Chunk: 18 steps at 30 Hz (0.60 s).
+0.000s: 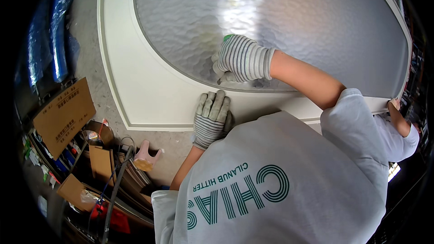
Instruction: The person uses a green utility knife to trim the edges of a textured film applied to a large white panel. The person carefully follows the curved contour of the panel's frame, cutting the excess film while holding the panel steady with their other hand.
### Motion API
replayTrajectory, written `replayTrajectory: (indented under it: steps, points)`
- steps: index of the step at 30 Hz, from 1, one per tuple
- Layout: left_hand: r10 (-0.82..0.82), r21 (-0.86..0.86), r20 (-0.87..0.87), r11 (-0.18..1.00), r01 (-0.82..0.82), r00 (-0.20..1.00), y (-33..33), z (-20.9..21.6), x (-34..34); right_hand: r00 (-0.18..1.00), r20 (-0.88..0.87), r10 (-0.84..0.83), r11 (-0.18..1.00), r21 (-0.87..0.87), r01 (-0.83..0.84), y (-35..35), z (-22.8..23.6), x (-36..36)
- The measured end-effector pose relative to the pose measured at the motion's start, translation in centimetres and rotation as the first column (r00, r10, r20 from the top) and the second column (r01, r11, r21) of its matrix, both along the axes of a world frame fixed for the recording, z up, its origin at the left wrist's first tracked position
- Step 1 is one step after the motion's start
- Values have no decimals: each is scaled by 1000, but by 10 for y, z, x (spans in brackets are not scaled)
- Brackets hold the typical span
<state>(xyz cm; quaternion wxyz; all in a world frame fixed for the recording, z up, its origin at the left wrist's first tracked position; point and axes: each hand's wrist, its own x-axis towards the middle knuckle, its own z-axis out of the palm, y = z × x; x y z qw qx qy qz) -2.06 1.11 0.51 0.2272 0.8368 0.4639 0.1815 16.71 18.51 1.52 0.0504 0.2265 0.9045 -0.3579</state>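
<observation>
A large panel lies in front of me, with a cream-white frame [158, 90] around textured frosted glass [190, 22]. My left hand [211, 118], in a grey-striped glove, rests with its fingers stretched flat on the frame's near strip, close to the glass edge. Over the near edge of the glass, my right hand [242, 58], gloved the same way, is closed around a green-handled tool [228, 37]. Its small tip points down at the seam between glass and frame. The fist hides most of the tool, so its exact kind cannot be made out.
Another person's bare hand [394, 104] is at the panel's right end. On the left stand a cardboard sheet [65, 115], a pink stool [147, 156] and a rack [118, 190] with boards and cables. Blue plastic-wrapped rolls [58, 27] are at the far left.
</observation>
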Motion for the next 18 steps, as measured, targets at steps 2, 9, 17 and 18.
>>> replayTrajectory:
  steps: [2, 9, 17, 18]
  points:
    - [-1, -4, -6, 1000, 1, 1000, -1, -1, -1, 1000, 6, 2, 1000, 0, -2, 0, 4, -3]
    - [-3, 3, -1, 1000, 3, 1000, -1, -2, -1, 996, -22, -91, 996, -6, 90, -6, 0, -6]
    - [1, -10, 24, 1000, -1, 1000, 2, 0, 1, 945, 318, -70, 995, -46, 90, -23, 38, -1]
    - [0, -10, 24, 1000, 0, 1000, 1, -1, 0, 952, 283, -118, 992, -1, 124, -25, 36, -3]
